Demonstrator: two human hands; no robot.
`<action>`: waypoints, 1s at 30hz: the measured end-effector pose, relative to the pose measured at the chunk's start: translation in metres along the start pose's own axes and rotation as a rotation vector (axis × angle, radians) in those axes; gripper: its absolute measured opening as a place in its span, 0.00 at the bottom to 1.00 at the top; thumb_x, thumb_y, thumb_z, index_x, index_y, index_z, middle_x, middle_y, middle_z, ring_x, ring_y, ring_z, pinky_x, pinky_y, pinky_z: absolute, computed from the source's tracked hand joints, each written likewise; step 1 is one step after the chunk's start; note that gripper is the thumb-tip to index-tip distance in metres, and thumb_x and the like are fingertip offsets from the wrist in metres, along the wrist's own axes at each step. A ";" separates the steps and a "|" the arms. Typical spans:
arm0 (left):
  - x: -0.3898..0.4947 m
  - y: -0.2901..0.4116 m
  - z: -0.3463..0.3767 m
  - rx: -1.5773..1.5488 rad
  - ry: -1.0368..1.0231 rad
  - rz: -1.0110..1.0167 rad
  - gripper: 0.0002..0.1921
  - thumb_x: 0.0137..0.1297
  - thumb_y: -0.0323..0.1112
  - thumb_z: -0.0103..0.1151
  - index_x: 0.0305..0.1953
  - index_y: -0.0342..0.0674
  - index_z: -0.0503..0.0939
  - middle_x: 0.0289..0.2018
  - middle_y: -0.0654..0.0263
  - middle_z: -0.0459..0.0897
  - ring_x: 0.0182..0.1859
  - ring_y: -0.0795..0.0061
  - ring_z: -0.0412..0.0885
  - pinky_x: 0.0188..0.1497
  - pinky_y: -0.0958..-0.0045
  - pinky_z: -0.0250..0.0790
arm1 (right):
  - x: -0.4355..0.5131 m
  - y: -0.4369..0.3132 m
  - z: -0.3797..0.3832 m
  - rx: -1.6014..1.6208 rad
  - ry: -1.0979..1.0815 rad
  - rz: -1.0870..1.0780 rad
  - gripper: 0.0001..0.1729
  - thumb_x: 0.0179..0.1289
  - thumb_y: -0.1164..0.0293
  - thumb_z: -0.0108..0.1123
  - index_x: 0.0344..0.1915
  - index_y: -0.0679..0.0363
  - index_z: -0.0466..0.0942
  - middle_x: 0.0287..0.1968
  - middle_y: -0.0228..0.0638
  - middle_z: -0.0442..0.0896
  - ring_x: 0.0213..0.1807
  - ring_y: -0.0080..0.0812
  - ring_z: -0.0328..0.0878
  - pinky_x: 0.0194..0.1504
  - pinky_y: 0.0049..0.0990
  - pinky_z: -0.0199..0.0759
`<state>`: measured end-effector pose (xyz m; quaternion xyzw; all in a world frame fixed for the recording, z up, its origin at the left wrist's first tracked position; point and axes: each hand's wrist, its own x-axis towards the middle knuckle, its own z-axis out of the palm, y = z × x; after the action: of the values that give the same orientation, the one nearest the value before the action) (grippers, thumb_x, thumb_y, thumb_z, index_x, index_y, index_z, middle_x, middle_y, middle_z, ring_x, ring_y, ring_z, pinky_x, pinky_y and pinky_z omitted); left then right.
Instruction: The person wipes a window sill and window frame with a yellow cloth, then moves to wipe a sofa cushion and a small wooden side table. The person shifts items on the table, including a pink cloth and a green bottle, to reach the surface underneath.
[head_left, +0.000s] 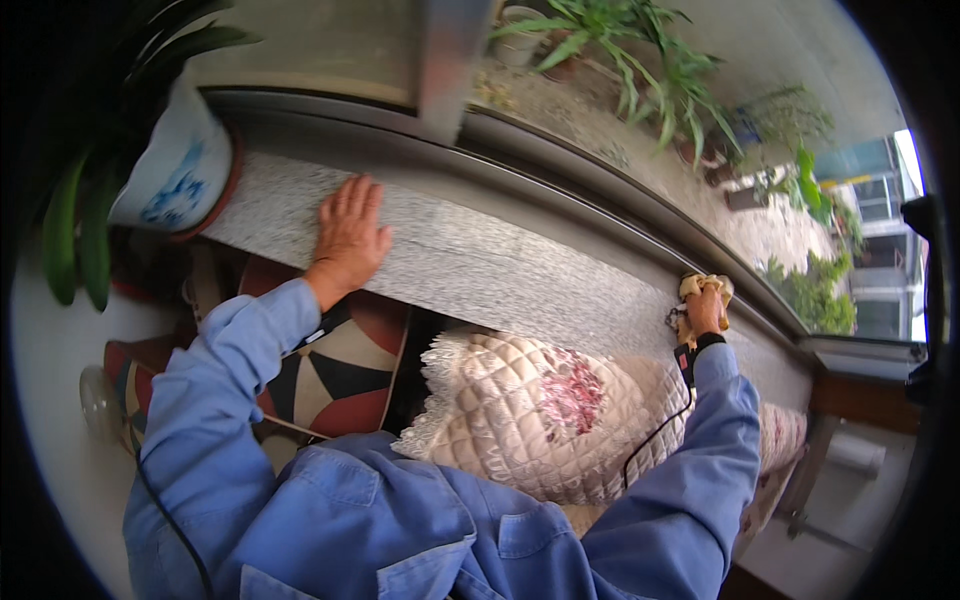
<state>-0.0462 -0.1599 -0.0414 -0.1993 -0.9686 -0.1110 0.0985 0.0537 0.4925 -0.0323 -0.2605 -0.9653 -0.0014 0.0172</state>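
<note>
My right hand (705, 309) grips a bunched yellowish cloth (703, 285) at the right part of a speckled grey stone windowsill (480, 255), close to the metal window track (570, 199). A small dark chain-like item (673, 320) lies beside that hand. Farther left, my left hand (351, 234) rests palm down on the sill with its fingers pointing to the window, holding nothing. Both wrists wear dark straps with cables.
A blue-and-white plant pot (180, 165) in a brown saucer stands at the sill's left end. Below the sill lie a quilted floral cover with lace (555, 405) and a patterned surface (330, 367). Potted plants (637, 67) grow outside the glass.
</note>
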 end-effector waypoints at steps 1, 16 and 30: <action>0.000 0.000 0.001 -0.027 0.009 0.007 0.35 0.65 0.41 0.59 0.69 0.32 0.63 0.71 0.47 0.63 0.75 0.49 0.57 0.74 0.46 0.48 | -0.006 -0.023 -0.005 0.078 0.000 -0.025 0.17 0.58 0.68 0.61 0.44 0.68 0.82 0.42 0.60 0.85 0.48 0.60 0.82 0.52 0.49 0.74; -0.004 0.012 -0.001 -0.210 0.257 0.018 0.34 0.61 0.48 0.62 0.64 0.33 0.70 0.69 0.44 0.63 0.72 0.46 0.61 0.69 0.45 0.55 | -0.196 -0.293 -0.131 0.666 -0.465 -0.650 0.25 0.61 0.74 0.64 0.59 0.62 0.76 0.57 0.48 0.81 0.58 0.49 0.80 0.55 0.39 0.76; 0.028 0.018 0.022 -0.208 0.190 0.236 0.21 0.59 0.48 0.62 0.52 0.49 0.80 0.56 0.60 0.77 0.68 0.59 0.68 0.65 0.38 0.58 | -0.307 -0.186 -0.099 0.179 -0.039 -0.385 0.26 0.75 0.61 0.46 0.67 0.59 0.73 0.66 0.50 0.75 0.71 0.53 0.65 0.72 0.46 0.53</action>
<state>-0.0672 -0.1278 -0.0532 -0.3093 -0.9082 -0.2164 0.1810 0.2283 0.1766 0.0569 -0.0686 -0.9937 0.0860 0.0208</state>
